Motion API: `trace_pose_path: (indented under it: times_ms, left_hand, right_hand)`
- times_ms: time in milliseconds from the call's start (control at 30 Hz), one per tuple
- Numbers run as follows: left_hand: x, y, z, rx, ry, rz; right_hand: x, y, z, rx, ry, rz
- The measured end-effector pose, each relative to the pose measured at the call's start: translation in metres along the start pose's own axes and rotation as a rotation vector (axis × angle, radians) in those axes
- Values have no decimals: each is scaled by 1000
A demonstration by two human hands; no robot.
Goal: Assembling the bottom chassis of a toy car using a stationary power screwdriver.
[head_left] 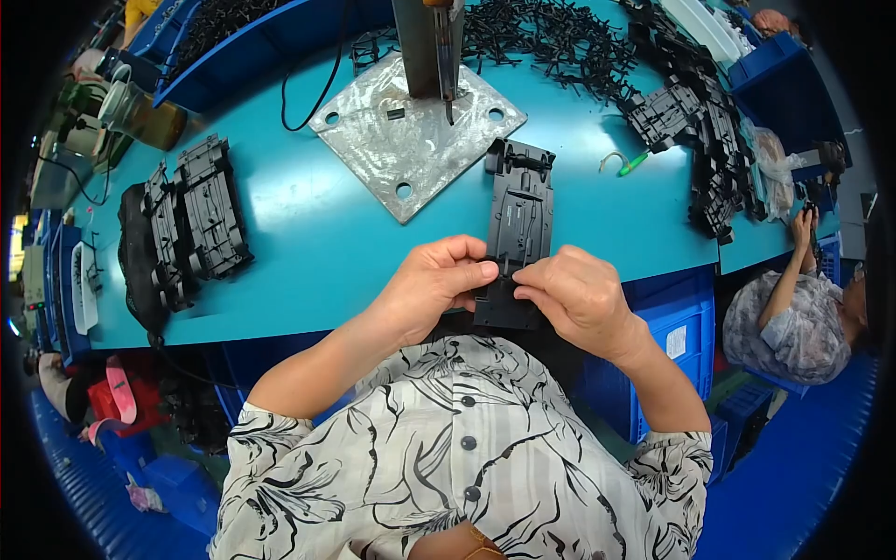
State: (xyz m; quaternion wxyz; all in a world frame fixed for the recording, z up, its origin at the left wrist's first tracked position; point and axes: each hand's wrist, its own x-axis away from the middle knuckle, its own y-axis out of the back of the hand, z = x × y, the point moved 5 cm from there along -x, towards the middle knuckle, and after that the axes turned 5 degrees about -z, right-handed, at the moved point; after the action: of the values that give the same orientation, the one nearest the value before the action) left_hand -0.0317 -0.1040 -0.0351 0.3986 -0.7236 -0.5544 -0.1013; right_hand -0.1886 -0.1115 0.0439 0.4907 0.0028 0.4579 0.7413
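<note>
A long black plastic toy car chassis (519, 219) lies between my hands at the front edge of the teal table, its far end touching or just over a corner of the metal plate. My left hand (434, 285) grips its left side, thumb on top and fingers curled round the edge. Over its right side, my right hand (579, 294) is closed, thumb and forefinger pinched together against the surface near the near end. Whatever small piece sits in that pinch is hidden by the fingertips.
A metal base plate (411, 140) with corner holes carries an upright post and a soldering-iron-like tool (449, 75). More chassis (213, 210) stand at left; others (665, 114) pile at right beside loose black parts (560, 42). A green-handled tool (634, 165) lies nearby. Another person (793, 317) sits at right.
</note>
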Motion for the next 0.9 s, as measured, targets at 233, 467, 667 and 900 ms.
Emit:
trace_pose_path:
  times_ms: [233,467,667,900]
  left_hand:
    - [-1,0,1,-27,11,-5]
    - [0,0,1,-27,-7,3]
    - [2,-2,1,-17,-48,21]
    - [11,-15,1,91,-139,-60]
  right_hand:
    - [0,3,10,20,46,-79]
    - [4,-4,5,-4,11,-39]
    - [9,-6,8,-14,16,-49]
    - [14,-4,17,22,20,-111]
